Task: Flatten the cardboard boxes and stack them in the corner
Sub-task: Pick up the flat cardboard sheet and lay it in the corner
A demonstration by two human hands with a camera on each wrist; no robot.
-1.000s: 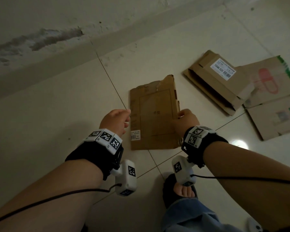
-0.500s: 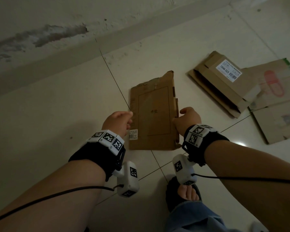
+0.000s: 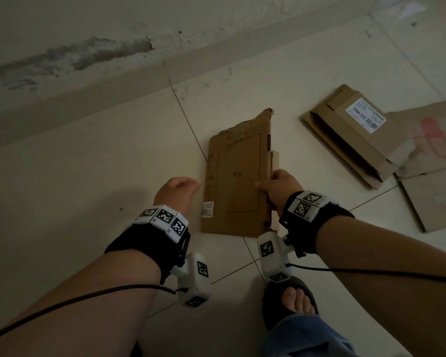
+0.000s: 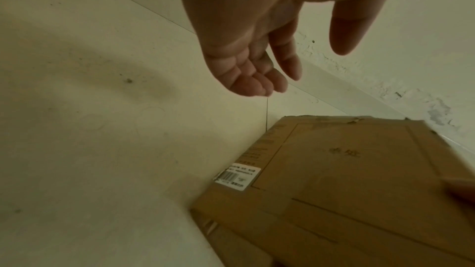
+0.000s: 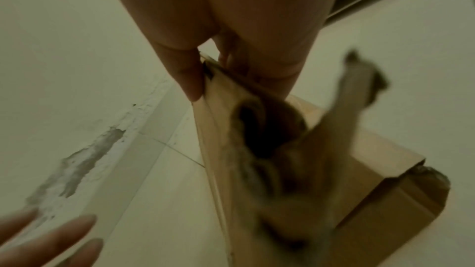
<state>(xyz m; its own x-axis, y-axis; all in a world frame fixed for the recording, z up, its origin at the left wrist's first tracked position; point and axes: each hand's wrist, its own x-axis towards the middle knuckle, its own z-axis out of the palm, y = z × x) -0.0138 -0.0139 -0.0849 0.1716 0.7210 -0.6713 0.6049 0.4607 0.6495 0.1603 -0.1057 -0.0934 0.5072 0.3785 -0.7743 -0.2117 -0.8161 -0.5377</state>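
Note:
A flattened brown cardboard box (image 3: 238,186) hangs over the pale floor tiles, a small barcode label on its left edge. My right hand (image 3: 277,188) pinches its right edge, thumb on top and fingers beneath; the right wrist view shows that hand (image 5: 205,76) clamping the layered box edge (image 5: 221,121). My left hand (image 3: 177,190) is just left of the box, apart from it. In the left wrist view the left hand (image 4: 259,76) hangs with relaxed fingers, holding nothing, above the floor beside the box (image 4: 359,180).
A half-collapsed box with a white label (image 3: 355,135) lies on flat cardboard sheets (image 3: 433,171) at the right. A wall with peeling paint (image 3: 88,52) and its skirting run along the back. My sandalled foot (image 3: 291,302) stands below the held box.
My left hand has let go of the box's left edge and drawn slightly away. The right hand keeps its grip, and the box has shifted a little away from me.

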